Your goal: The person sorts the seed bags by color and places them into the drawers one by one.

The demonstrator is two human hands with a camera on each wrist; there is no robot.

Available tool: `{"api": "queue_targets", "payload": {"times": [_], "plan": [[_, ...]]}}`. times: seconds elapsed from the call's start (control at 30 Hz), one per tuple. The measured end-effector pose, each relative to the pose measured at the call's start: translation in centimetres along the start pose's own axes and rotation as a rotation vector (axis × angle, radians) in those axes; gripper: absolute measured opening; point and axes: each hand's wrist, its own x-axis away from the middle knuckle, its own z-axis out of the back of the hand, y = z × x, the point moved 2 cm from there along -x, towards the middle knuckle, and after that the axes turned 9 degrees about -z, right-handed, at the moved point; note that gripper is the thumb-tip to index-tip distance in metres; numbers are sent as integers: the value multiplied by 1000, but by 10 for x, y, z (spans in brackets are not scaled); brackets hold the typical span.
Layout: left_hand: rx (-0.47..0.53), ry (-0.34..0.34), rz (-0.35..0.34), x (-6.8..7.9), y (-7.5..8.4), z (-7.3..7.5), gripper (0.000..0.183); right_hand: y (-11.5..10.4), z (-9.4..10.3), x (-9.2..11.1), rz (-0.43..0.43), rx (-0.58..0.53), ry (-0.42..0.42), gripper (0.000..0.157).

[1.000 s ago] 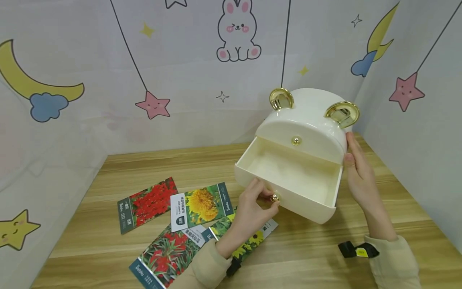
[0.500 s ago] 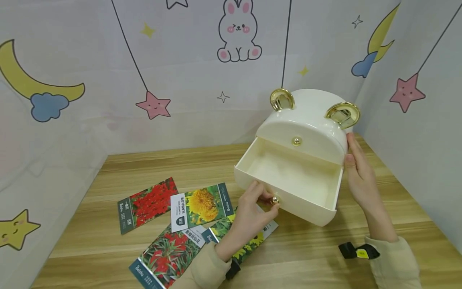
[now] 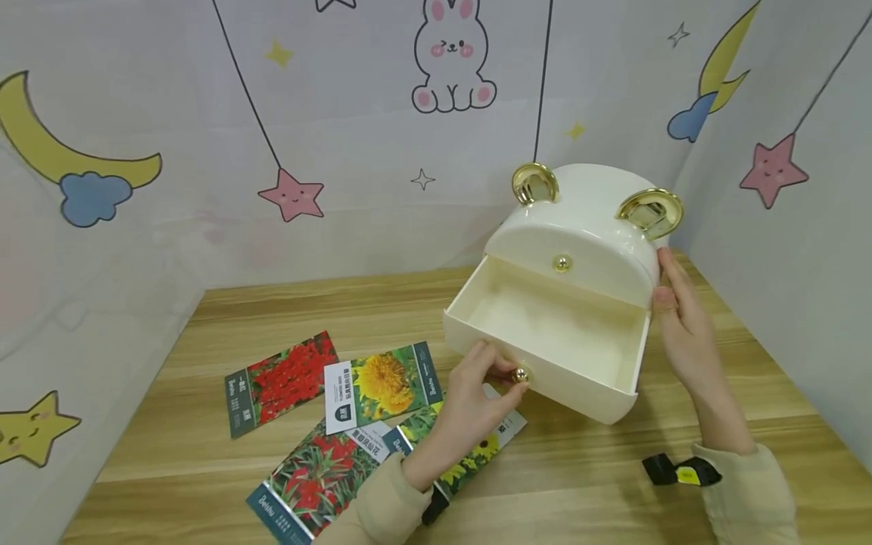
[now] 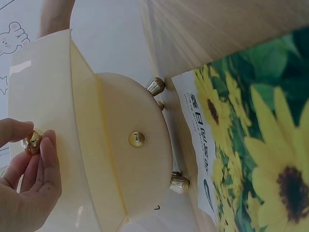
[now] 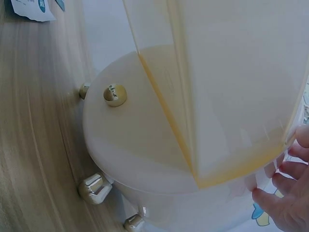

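A glossy white storage box point(image 3: 599, 185) with gold ears stands at the back right. Its middle drawer point(image 3: 545, 318) is pulled out, and the inside shows bare. My left hand point(image 3: 477, 397) pinches the gold knob point(image 3: 521, 375) on that drawer's front between thumb and fingers, as the left wrist view shows up close. My right hand point(image 3: 686, 333) rests along the box's right side, fingers extended against the wall. Above the pulled drawer is a closed rounded front with its own knob point(image 3: 562, 263). A lower front with another knob point(image 4: 136, 139) shows beneath, above gold feet point(image 5: 94, 188).
Several seed packets lie left of the box: a red-flower packet point(image 3: 282, 382), a yellow-flower packet point(image 3: 383, 386), a red-and-green packet point(image 3: 320, 481), and a sunflower packet point(image 3: 480, 458) partly under my left forearm. A wall with printed cartoons point(image 3: 368, 242) stands behind the wooden table point(image 3: 579, 492).
The drawer shows almost no movement over the last second. Both hands keep their places on the knob and the box's side; the head view shifts slightly.
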Motion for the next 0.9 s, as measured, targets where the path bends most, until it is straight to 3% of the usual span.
{"api": "queue_targets", "payload": {"times": [0.23,0.67,0.9], "plan": [[20,-15,16,1,0,4,18,-13,5,5,67,-1,90,49],[-34,-52,73,16,0,20,16,-44,7,26,322,145,50,52],[-50,-58,98,29,7,32,12,-62,3,40,324,217,-14,50]]}}
